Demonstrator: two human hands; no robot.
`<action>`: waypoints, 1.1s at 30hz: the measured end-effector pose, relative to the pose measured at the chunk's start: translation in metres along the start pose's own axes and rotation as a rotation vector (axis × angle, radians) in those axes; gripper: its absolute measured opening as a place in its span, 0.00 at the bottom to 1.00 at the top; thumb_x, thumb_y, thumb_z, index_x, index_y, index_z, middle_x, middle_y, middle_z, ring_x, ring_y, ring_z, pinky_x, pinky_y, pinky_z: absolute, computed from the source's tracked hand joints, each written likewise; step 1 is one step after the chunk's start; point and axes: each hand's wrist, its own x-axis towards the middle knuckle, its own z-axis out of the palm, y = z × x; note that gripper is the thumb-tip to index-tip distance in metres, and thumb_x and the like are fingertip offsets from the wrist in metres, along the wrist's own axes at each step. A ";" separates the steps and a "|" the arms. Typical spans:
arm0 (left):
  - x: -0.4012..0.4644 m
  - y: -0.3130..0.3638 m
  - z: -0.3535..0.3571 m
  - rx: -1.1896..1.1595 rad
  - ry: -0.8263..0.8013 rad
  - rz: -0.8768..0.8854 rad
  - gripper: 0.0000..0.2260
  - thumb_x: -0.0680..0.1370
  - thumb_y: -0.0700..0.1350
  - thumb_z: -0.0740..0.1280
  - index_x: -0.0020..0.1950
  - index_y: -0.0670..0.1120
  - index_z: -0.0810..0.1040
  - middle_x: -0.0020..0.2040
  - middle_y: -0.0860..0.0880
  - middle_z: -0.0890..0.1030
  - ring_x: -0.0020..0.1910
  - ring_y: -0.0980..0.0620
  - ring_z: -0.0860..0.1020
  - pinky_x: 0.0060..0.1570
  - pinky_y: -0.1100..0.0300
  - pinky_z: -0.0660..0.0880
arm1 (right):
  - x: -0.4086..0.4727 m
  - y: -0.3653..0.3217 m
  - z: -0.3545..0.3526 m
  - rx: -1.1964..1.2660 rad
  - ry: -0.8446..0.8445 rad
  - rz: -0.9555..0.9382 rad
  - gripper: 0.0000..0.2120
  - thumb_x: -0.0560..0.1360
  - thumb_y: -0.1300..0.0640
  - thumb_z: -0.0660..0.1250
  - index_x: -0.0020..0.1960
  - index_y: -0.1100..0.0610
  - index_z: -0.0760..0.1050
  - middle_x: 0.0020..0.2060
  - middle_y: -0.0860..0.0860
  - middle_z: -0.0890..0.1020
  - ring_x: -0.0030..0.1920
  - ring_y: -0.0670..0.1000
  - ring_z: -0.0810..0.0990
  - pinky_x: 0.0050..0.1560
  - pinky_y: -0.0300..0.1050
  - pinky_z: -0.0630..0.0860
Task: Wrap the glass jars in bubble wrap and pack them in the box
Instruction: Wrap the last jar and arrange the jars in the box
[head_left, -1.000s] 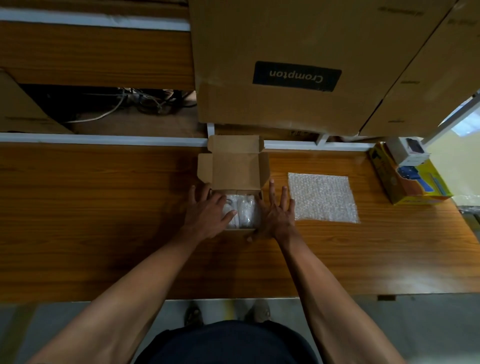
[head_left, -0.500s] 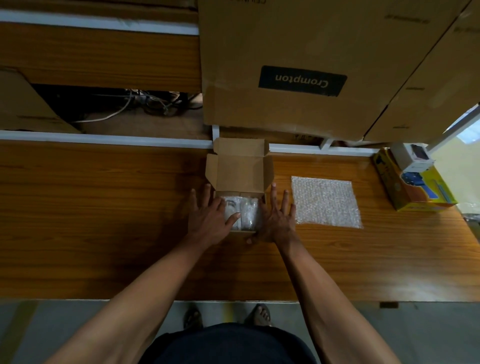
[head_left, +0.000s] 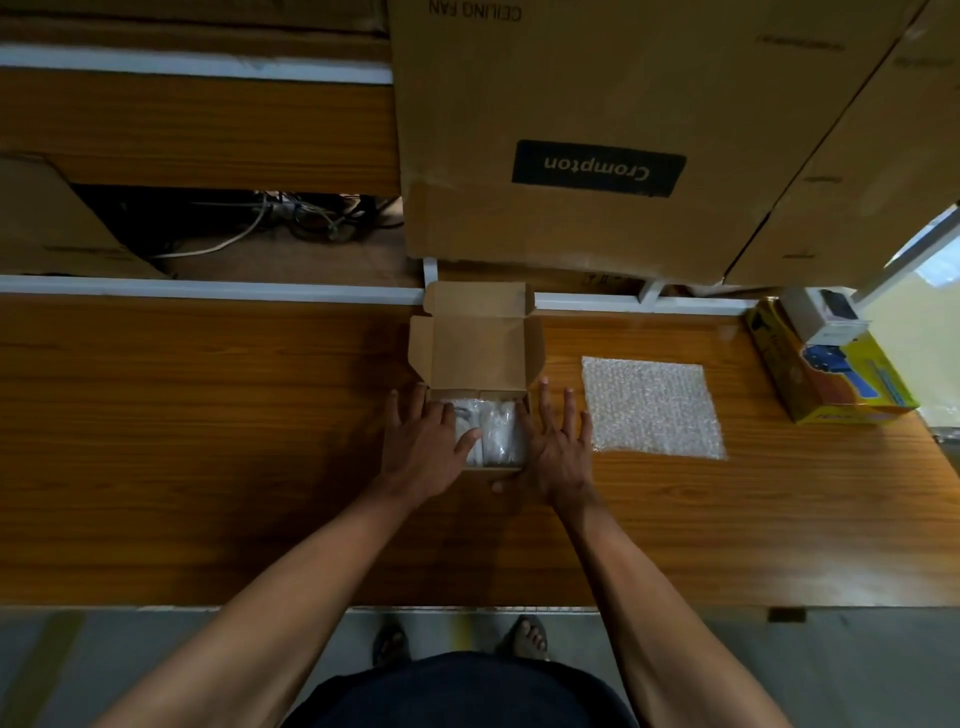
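On tabletop (head_left: 208, 415) | wrapped jars (head_left: 493, 431) inside small carton (head_left: 475, 358), lid up | left hand (head_left: 423, 449), right hand (head_left: 558, 452): grip flat-fingered, flanking carton, holding nothing | risk: side pressure shifting jars, glass knocking.

The left hand (head_left: 423, 447) covers the left side of the small box (head_left: 475, 358), and the right hand (head_left: 558, 449) hides its right wall. The wrapped jars (head_left: 493, 434) inside show only as pale blurred bundles, their number unclear. The large carton (head_left: 597, 130) at the far side is cut off by the top edge.
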 end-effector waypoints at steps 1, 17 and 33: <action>-0.003 0.005 -0.002 0.003 0.070 0.001 0.34 0.83 0.67 0.43 0.73 0.49 0.76 0.73 0.48 0.76 0.79 0.42 0.60 0.76 0.33 0.51 | -0.004 0.005 0.005 0.063 0.064 -0.032 0.68 0.61 0.18 0.69 0.85 0.46 0.36 0.80 0.54 0.25 0.80 0.67 0.29 0.79 0.74 0.45; 0.057 0.171 -0.003 -0.508 -0.013 0.426 0.24 0.82 0.48 0.64 0.78 0.45 0.67 0.73 0.45 0.73 0.72 0.44 0.68 0.71 0.44 0.70 | -0.019 0.137 0.029 0.297 0.302 0.209 0.27 0.84 0.49 0.64 0.79 0.60 0.67 0.76 0.60 0.72 0.74 0.64 0.70 0.69 0.62 0.69; 0.154 0.234 -0.001 -0.283 -0.082 0.341 0.29 0.85 0.52 0.62 0.84 0.46 0.59 0.84 0.48 0.58 0.81 0.44 0.55 0.80 0.45 0.59 | 0.017 0.221 0.028 0.229 0.197 0.328 0.29 0.84 0.42 0.58 0.79 0.55 0.60 0.79 0.58 0.63 0.77 0.62 0.62 0.75 0.60 0.64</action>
